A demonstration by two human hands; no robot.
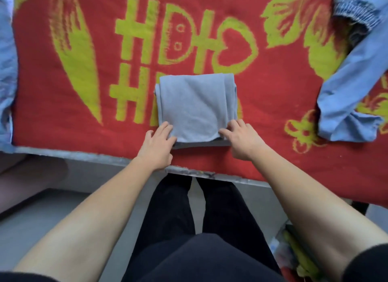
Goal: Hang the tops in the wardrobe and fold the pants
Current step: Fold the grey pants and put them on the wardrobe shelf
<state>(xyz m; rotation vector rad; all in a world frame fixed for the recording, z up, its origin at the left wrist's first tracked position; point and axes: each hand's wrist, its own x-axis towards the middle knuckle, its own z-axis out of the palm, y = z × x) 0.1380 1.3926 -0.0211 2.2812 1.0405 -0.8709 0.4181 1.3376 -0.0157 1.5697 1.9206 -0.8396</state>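
Black cloth, worn on the person's legs, fills the lower centre of the frame, and two bare forearms are seen reaching up on either side of it. Left hand: laid on the near left corner of the folded pants, fingers nearly straight and spread, the cloth pressed flat and nothing gripped. Right hand: set on the near right corner, fingers lightly bent, tips and thumb rested on the hem; no pinch is seen. Folded pants: grey-blue, reduced to a compact rectangle of several layers, laid at centre frame on a red blanket with yellow-green motifs, near the grey table edge. Step judged in hand: the fold is being squared and smoothed, and is nearly finished. Blue long-sleeved garment: spread unfolded at the right of the frame, well apart from the pants; probably a top not yet hung. Second blue cloth: partly seen at the left edge, kind not determinable. Next move, as judged: the bundle is to be released without its layers being disturbed, and a top taken up for the wardrobe, which is not in view.
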